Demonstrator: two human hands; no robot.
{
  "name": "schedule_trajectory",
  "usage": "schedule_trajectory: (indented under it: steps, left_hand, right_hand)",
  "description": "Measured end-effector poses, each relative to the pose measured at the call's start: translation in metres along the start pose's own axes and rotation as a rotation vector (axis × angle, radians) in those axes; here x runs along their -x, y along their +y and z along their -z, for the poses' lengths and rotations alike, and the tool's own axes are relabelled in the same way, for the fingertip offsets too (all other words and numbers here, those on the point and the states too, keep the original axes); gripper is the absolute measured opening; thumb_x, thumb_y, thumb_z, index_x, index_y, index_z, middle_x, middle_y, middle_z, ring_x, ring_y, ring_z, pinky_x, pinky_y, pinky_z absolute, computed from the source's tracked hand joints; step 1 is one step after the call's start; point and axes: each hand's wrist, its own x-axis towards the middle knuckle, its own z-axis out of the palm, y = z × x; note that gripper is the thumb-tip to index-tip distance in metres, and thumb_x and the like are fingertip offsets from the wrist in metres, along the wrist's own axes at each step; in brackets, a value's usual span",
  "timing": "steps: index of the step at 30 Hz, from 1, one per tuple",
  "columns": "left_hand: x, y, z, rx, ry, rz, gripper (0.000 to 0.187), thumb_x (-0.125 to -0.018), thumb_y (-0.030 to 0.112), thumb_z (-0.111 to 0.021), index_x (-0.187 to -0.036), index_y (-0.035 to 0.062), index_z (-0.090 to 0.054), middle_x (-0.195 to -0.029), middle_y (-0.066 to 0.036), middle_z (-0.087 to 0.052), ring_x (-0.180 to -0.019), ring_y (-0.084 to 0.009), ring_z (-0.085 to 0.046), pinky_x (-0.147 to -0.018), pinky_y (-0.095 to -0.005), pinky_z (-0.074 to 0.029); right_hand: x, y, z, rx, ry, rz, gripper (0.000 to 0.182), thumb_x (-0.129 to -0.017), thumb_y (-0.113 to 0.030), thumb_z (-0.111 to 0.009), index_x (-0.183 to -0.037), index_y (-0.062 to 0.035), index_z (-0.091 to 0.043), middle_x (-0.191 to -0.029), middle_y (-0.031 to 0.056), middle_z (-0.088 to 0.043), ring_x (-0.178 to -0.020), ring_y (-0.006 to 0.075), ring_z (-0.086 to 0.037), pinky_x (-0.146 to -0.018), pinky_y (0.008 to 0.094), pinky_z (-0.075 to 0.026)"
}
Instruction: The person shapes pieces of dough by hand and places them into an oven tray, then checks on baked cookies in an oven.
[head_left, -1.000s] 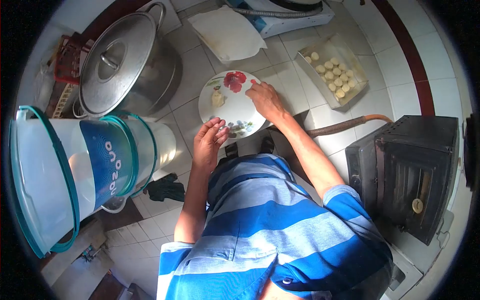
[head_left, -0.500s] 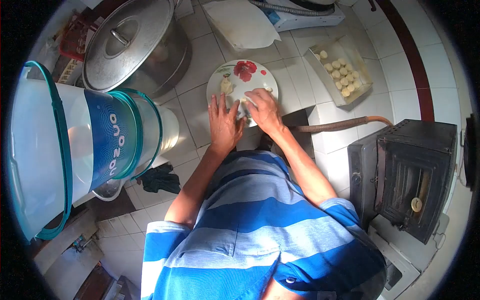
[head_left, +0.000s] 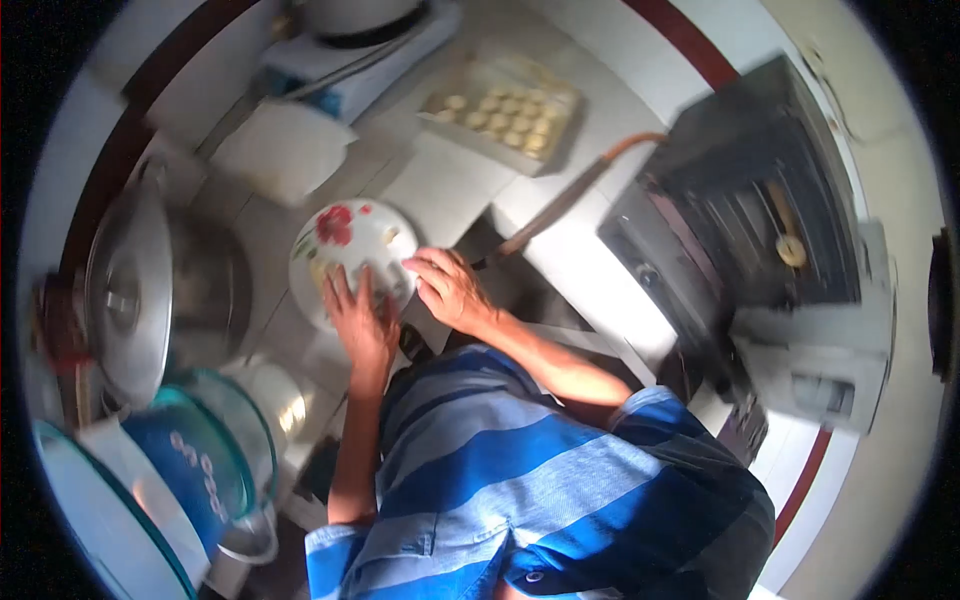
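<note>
A white plate with red flowers (head_left: 375,215) lies on the tiled counter in front of me. My left hand (head_left: 362,322) rests over its near part, fingers spread. By the fingertips is a pale yellow lump that looks like dough (head_left: 320,268); a smaller pale piece (head_left: 390,237) lies near the plate's far right side. At the right rim is my right hand (head_left: 452,292), fingers bent in toward the thumb. Blur hides what, if anything, is between those fingertips.
A rectangular tray (head_left: 555,160) beyond the plate holds several pale round pieces in rows. A lidded metal pot (head_left: 215,270) and clear buckets with teal rims (head_left: 255,430) stand left. A dark oven (head_left: 770,200) is on the right, with a hose (head_left: 560,205) nearby.
The view has swung toward the right, so the tray and oven sit more centrally. My right hand has moved from over the plate to its right rim. My left hand stays on the plate.
</note>
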Motion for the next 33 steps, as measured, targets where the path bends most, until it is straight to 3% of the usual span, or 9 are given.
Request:
schedule_trajectory:
  steps: [9,10,12,15,17,20,22,28,33]
  left_hand:
    - [-0.009,0.096,-0.045,0.299,-0.550,-0.239,0.037,-0.091,0.009,-0.069,-0.128,0.0052,-0.064,-0.123,-0.018,-0.064,-0.117,-0.0385,-0.058,-0.105,-0.0485,-0.044]
    - [0.005,0.099,-0.066,0.425,-0.478,-0.366,0.035,-0.090,0.007,-0.069,-0.125,0.0044,-0.066,-0.115,-0.018,-0.066,-0.111,-0.0385,-0.061,-0.100,-0.0465,-0.048]
    - [0.025,0.127,-0.087,0.517,-0.567,-0.451,0.032,-0.089,0.006,-0.071,-0.121,0.0035,-0.068,-0.112,-0.019,-0.067,-0.107,-0.0390,-0.063,-0.096,-0.0455,-0.050]
    - [0.048,0.199,-0.077,0.701,-0.838,-0.402,0.028,-0.091,0.010,-0.072,-0.118,0.0046,-0.070,-0.108,-0.018,-0.070,-0.103,-0.0332,-0.068,-0.094,-0.0417,-0.054]
    - [0.090,0.217,-0.135,1.069,-1.141,-0.002,0.030,-0.094,0.016,-0.073,-0.118,0.0008,-0.068,-0.106,-0.015,-0.072,-0.100,-0.0249,-0.069,-0.090,-0.0368,-0.055]
    - [0.114,0.293,-0.140,0.942,-1.255,-0.110,0.036,-0.096,0.022,-0.073,-0.118,-0.0040,-0.064,-0.108,-0.013,-0.072,-0.097,-0.0193,-0.069,-0.085,-0.0333,-0.056]
    - [0.147,0.323,-0.180,1.035,-1.429,0.233,0.044,-0.094,0.027,-0.076,-0.120,-0.0060,-0.060,-0.109,-0.014,-0.072,-0.093,-0.0205,-0.070,-0.081,-0.0337,-0.057]
    - [0.210,0.400,-0.235,0.724,-1.081,-0.131,0.050,-0.089,0.034,-0.080,-0.115,-0.0042,-0.061,-0.104,-0.020,-0.074,-0.095,-0.0278,-0.073,-0.083,-0.0354,-0.057]
    - [0.222,0.431,-0.254,0.595,-1.009,-0.112,0.060,-0.076,0.038,-0.085,-0.112,-0.0030,-0.062,-0.102,-0.023,-0.074,-0.099,-0.0396,-0.072,-0.088,-0.0437,-0.056]
  right_hand:
    - [0.247,0.028,0.094,0.196,0.575,-0.709,0.028,-0.092,0.001,-0.060,-0.117,-0.0054,-0.069,-0.108,0.0137,-0.063,-0.089,0.0266,-0.064,-0.078,0.0367,-0.054]
    - [0.277,0.028,0.106,0.220,0.641,-0.810,0.029,-0.089,0.002,-0.061,-0.116,-0.0065,-0.069,-0.104,0.0125,-0.062,-0.088,0.0264,-0.064,-0.077,0.0370,-0.053]
    - [0.324,0.028,0.134,0.477,0.799,-0.725,0.034,-0.083,0.005,-0.059,-0.114,-0.0054,-0.070,-0.098,0.0122,-0.061,-0.087,0.0277,-0.061,-0.080,0.0378,-0.050]
    - [0.376,0.026,0.180,0.770,0.930,-0.850,0.026,-0.084,-0.003,-0.062,-0.109,-0.0059,-0.070,-0.103,0.0142,-0.063,-0.101,0.0362,-0.057,-0.091,0.0456,-0.045]
    - [0.391,0.026,0.217,0.883,0.935,-0.870,0.028,-0.085,-0.005,-0.063,-0.113,-0.0069,-0.070,-0.109,0.0152,-0.063,-0.104,0.0379,-0.057,-0.093,0.0478,-0.045]
    - [0.418,0.038,0.261,0.963,0.877,-0.883,0.037,-0.085,-0.008,-0.066,-0.122,-0.0088,-0.068,-0.120,0.0164,-0.061,-0.107,0.0381,-0.056,-0.096,0.0487,-0.045]
    - [0.442,0.053,0.281,0.959,0.794,-0.942,0.038,-0.086,-0.010,-0.067,-0.123,-0.0096,-0.068,-0.118,0.0155,-0.061,-0.108,0.0378,-0.056,-0.096,0.0492,-0.045]
    - [0.480,0.063,0.304,0.802,0.572,-1.027,0.028,-0.093,-0.017,-0.066,-0.119,-0.0067,-0.068,-0.113,0.0152,-0.063,-0.106,0.0394,-0.058,-0.096,0.0469,-0.047]
    - [0.497,0.036,0.306,0.565,0.618,-0.914,0.024,-0.095,-0.014,-0.065,-0.116,-0.0035,-0.059,-0.108,0.0176,-0.065,-0.104,0.0399,-0.061,-0.091,0.0468,-0.050]
